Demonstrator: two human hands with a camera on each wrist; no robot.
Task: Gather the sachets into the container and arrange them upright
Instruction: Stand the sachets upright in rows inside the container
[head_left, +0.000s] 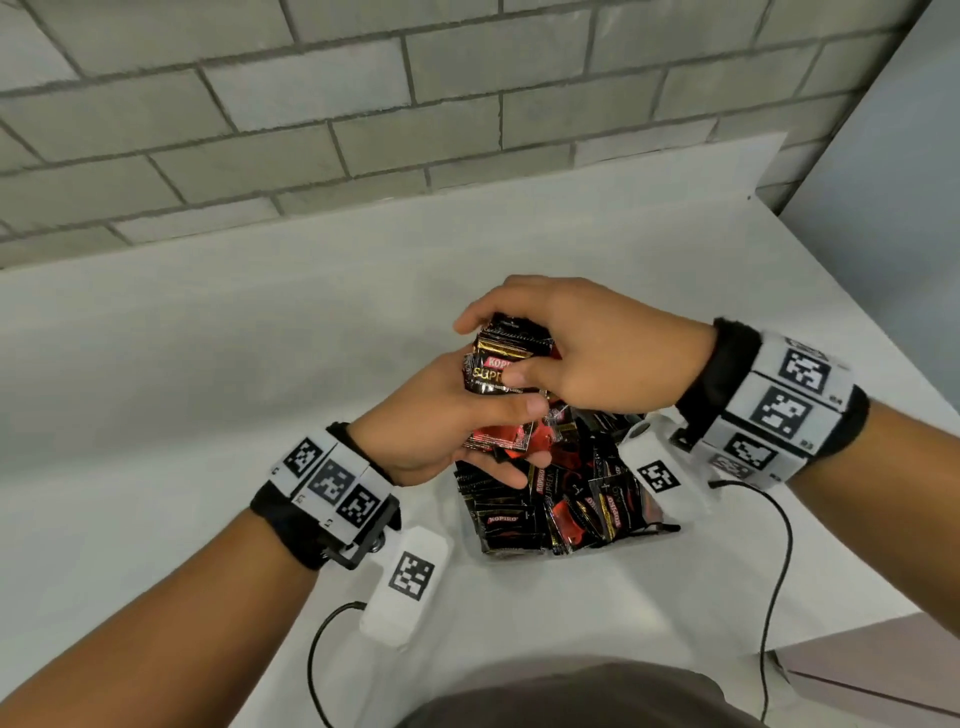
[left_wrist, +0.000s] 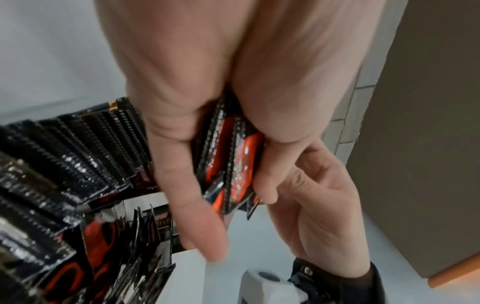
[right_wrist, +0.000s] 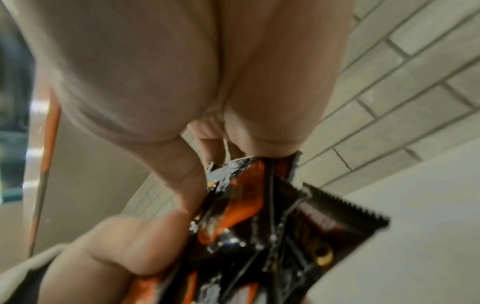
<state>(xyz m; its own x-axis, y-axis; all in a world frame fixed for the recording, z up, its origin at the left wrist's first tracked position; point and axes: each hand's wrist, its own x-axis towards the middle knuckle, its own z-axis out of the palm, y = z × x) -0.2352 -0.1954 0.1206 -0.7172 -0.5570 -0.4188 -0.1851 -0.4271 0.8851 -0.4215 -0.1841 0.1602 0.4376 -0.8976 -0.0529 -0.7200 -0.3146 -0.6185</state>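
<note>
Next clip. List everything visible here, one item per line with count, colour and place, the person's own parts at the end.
held sachets: a bundle, count unclear, black and red, between both hands above the container
sachets in container: many, black and red, mostly on edge
container: one, clear, on the table; only the near rim shows
table: one, white, against the wall
brick wall: grey, behind the table
left hand: grip on the bundle's lower part
right hand: grip on the bundle's top
</note>
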